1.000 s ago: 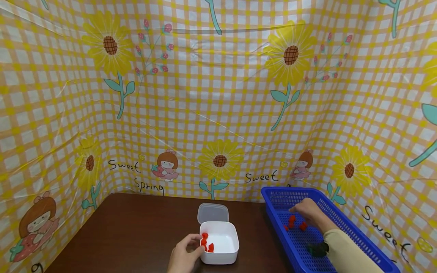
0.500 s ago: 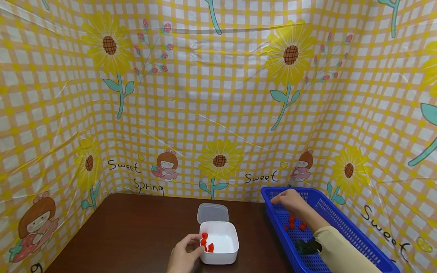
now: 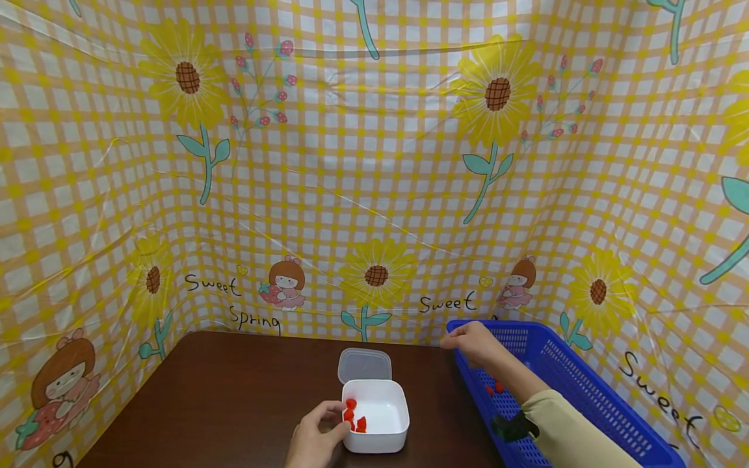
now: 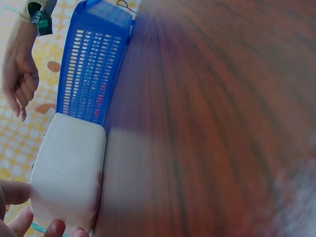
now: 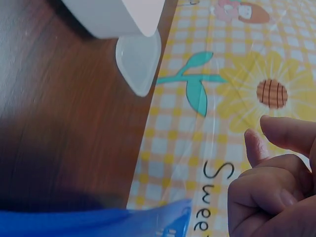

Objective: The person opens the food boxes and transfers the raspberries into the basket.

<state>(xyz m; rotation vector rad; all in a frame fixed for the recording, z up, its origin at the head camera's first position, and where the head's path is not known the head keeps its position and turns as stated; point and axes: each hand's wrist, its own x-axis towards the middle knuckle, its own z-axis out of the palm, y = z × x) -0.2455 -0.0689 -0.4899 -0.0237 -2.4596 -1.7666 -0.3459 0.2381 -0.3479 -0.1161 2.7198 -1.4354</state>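
My left hand holds the near-left side of a square white plastic box, its thumb and fingers at the wall. Inside the box, along its left, lie several small red pieces, their kind too small to tell. My right hand is in the air over the left rim of the blue basket. In the right wrist view its thumb and index finger come close together while the other fingers curl in. Any small thing in that hand is hidden. More red pieces lie in the basket, partly behind the forearm.
A translucent lid lies flat on the brown table, just behind the box. A checked, sunflower-printed cloth hangs round the back and both sides. A dark device is strapped to the right wrist.
My right hand has moved left, from over the basket's inside to above its left rim. The left hand, the box and the red pieces in the box have stayed put.
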